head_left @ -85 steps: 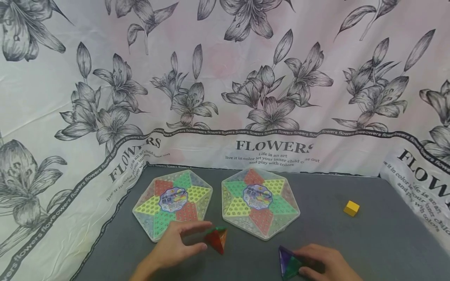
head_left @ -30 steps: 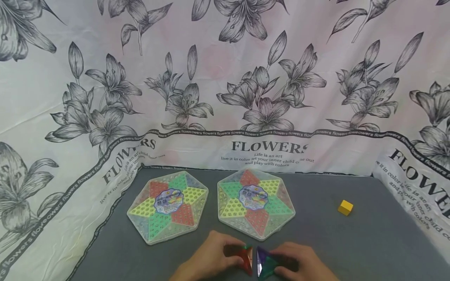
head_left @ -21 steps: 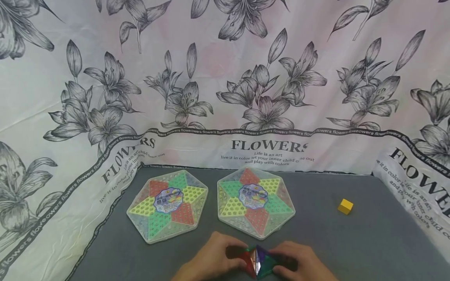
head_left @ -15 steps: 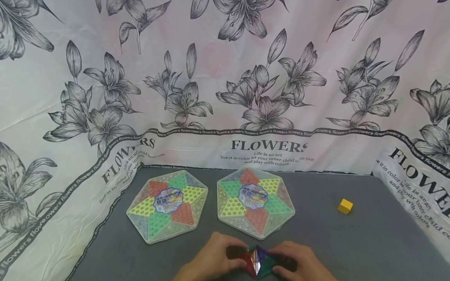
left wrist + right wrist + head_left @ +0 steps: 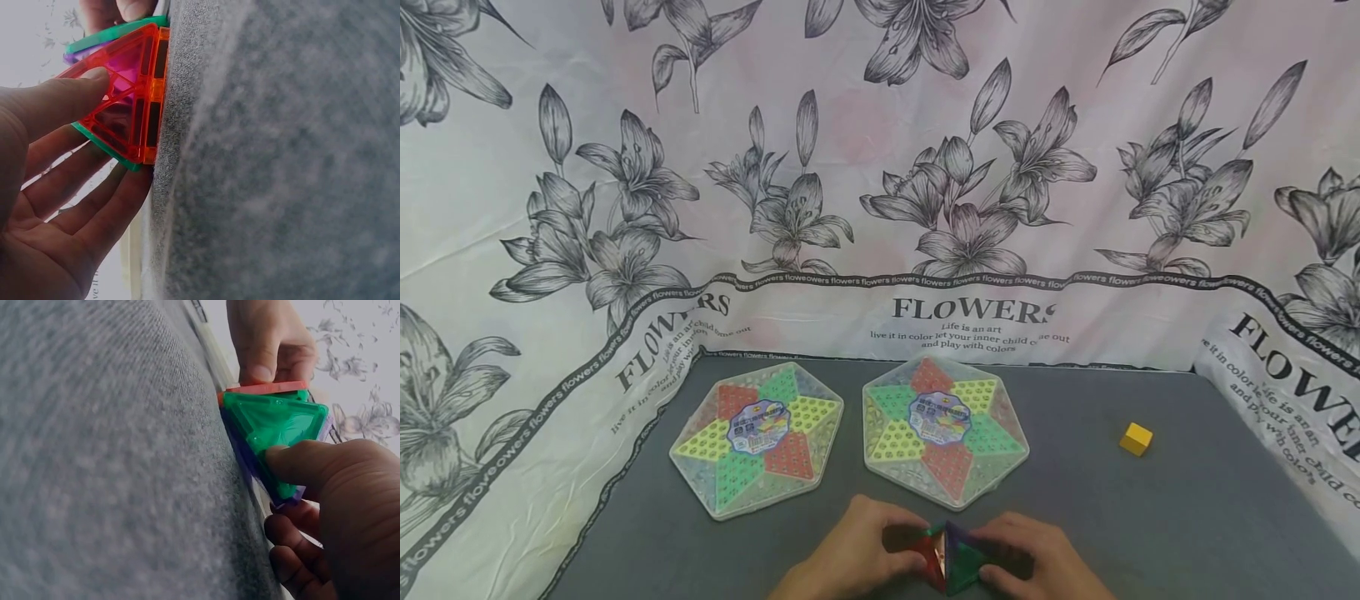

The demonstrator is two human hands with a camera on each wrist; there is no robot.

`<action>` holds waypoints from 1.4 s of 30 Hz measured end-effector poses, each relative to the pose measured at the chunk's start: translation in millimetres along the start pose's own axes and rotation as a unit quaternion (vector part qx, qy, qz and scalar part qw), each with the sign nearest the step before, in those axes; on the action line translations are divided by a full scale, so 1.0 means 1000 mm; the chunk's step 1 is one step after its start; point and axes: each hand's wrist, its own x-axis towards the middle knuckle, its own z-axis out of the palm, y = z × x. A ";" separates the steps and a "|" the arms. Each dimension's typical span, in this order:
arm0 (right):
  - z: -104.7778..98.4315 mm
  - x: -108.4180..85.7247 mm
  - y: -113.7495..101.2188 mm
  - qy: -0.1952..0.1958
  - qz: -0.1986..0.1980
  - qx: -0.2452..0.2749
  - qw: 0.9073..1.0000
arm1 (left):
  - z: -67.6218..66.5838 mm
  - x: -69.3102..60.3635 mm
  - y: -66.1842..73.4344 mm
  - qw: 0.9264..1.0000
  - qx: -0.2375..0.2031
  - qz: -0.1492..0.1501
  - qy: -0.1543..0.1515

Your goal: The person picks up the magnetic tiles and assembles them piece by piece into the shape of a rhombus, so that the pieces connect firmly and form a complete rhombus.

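Two small pyramids of translucent magnetic tiles stand side by side on the grey table, touching or nearly so. My left hand [image 5: 853, 554] pinches the red, orange and green pyramid [image 5: 932, 562] between thumb and fingers. Its red triangular face [image 5: 128, 84] looks toward the left wrist camera, the thumb pressed on it. From the other side my right hand [image 5: 1037, 557] holds the green and purple pyramid [image 5: 964, 568]. In the right wrist view its green face [image 5: 281, 422] lies under the thumb, with purple edges behind. The fingers partly hide both pyramids.
Two hexagonal game boxes with star patterns, the left box [image 5: 696, 483] and the right box [image 5: 880, 483], lie beyond the hands. A yellow block [image 5: 1137, 439] sits at the right. Behind the table [image 5: 1187, 517] hangs a flower-print cloth [image 5: 850, 325].
The hands have come together: the left moved right with its pyramid, the right moved left with its own. The gap between the pyramids has closed. In the last half second little has moved.
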 end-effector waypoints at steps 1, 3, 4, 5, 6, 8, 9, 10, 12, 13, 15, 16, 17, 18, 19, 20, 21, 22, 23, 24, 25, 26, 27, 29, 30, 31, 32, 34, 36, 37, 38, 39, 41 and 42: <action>0.001 0.000 0.000 0.005 -0.003 0.001 1.000 | 0.000 0.000 0.000 1.000 0.000 0.000 -0.001; 0.002 -0.001 0.000 0.007 0.003 0.010 1.000 | 0.000 0.000 0.000 1.000 -0.002 -0.001 -0.002; 0.002 -0.001 0.000 0.008 0.006 0.013 1.000 | 0.000 0.000 0.000 1.000 -0.003 -0.001 -0.002; 0.002 -0.001 -0.001 0.007 0.011 0.019 1.000 | 0.000 -0.001 0.000 1.000 -0.004 -0.001 -0.003; 0.002 -0.001 -0.002 0.005 0.017 0.023 1.000 | 0.000 -0.001 0.000 1.000 -0.006 0.000 -0.003; 0.003 -0.001 -0.004 0.005 0.029 0.033 0.999 | 0.000 -0.001 0.000 1.000 -0.010 0.000 -0.004; 0.004 -0.001 -0.005 0.012 0.028 0.034 0.999 | 0.000 -0.001 0.000 1.000 -0.011 -0.001 -0.004; 0.005 -0.001 -0.006 0.019 0.027 0.036 0.999 | 0.000 -0.001 0.000 1.000 -0.011 -0.001 -0.004; 0.007 0.000 -0.009 0.036 0.022 0.039 0.998 | 0.001 -0.001 0.000 1.000 -0.008 -0.001 -0.005; 0.009 0.000 -0.010 0.047 0.020 0.042 0.998 | 0.001 -0.001 0.000 1.000 -0.005 -0.001 -0.005; 0.013 0.000 -0.012 0.069 0.015 0.044 0.997 | 0.001 -0.002 0.001 1.000 0.002 0.001 -0.004; 0.014 0.001 -0.013 0.074 0.022 0.052 0.996 | 0.001 -0.001 0.001 1.000 0.004 0.002 -0.004; 0.016 0.001 -0.015 0.078 0.031 0.060 0.995 | 0.001 -0.001 0.001 1.000 0.006 0.003 -0.004; 0.017 0.001 -0.016 0.079 0.045 0.074 0.993 | 0.001 -0.001 0.001 1.000 0.007 0.004 -0.004; 0.018 0.001 -0.018 0.079 0.062 0.089 0.991 | 0.001 -0.001 0.001 1.000 0.008 0.004 -0.003; 0.018 0.002 -0.020 0.079 0.080 0.105 0.988 | 0.001 -0.001 0.001 1.000 0.008 0.005 -0.003; 0.019 0.002 -0.022 0.077 0.099 0.121 0.985 | 0.001 -0.001 0.001 1.000 0.009 0.007 -0.003; 0.019 0.002 -0.024 0.076 0.119 0.141 0.980 | 0.001 -0.001 0.001 1.000 0.008 0.008 -0.003; 0.019 0.003 -0.025 0.075 0.135 0.160 0.975 | 0.001 -0.001 0.001 1.000 0.008 0.010 -0.003; 0.019 0.004 -0.027 0.076 0.150 0.176 0.970 | 0.001 -0.001 0.000 1.000 0.008 0.011 -0.002; 0.019 0.004 -0.028 0.076 0.162 0.187 0.966 | 0.002 -0.001 0.000 1.000 0.009 0.013 -0.002; 0.019 0.004 -0.029 0.076 0.173 0.198 0.962 | 0.002 -0.002 0.000 1.000 0.010 0.014 -0.002; 0.019 0.005 -0.030 0.075 0.181 0.206 0.959 | 0.002 -0.002 0.000 1.000 0.011 0.016 -0.001; 0.019 0.005 -0.031 0.075 0.187 0.216 0.955 | 0.002 -0.002 0.000 1.000 0.013 0.016 0.000; 0.019 0.005 -0.032 0.076 0.185 0.215 0.956 | 0.003 -0.002 0.000 1.000 0.014 0.017 0.001; 0.019 0.005 -0.032 0.078 0.181 0.214 0.957 | 0.003 -0.002 0.000 1.000 0.015 0.017 0.001; 0.020 0.005 -0.033 0.081 0.178 0.213 0.957 | 0.003 -0.002 0.000 1.000 0.016 0.018 0.002; 0.020 0.005 -0.034 0.086 0.170 0.206 0.960 | 0.003 -0.002 0.000 1.000 0.017 0.019 0.005; 0.021 0.005 -0.035 0.092 0.171 0.200 0.960 | 0.003 -0.002 0.000 1.000 0.016 0.019 0.007; 0.022 0.005 -0.035 0.094 0.171 0.198 0.961 | 0.004 -0.002 0.000 1.000 0.016 0.018 0.008; 0.022 0.005 -0.035 0.095 0.172 0.196 0.961 | 0.004 -0.002 -0.001 1.000 0.017 0.017 0.010; 0.022 0.005 -0.034 0.095 0.170 0.194 0.961 | 0.004 -0.002 -0.001 1.000 0.016 0.016 0.011; 0.022 0.005 -0.034 0.096 0.166 0.193 0.962 | 0.004 -0.002 -0.001 1.000 0.015 0.013 0.013; 0.022 0.005 -0.034 0.096 0.163 0.192 0.963 | 0.004 -0.001 -0.001 1.000 0.014 0.012 0.013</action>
